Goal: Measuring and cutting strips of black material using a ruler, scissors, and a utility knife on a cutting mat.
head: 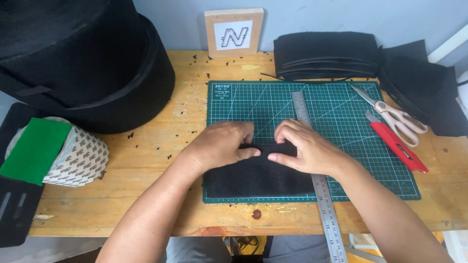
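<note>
Head view, two hands, left hand (222,146) and right hand (304,148), grips pinching one black felt piece (258,175), one green mat (341,112)

Head view, steeply down, close over workbench (146,195)

black felt (258,176), green gridded cutting mat (336,109), red knife (399,147)

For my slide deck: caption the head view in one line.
Both hands, left hand and right hand, press a black felt piece on a green cutting mat beside a steel ruler.
</note>
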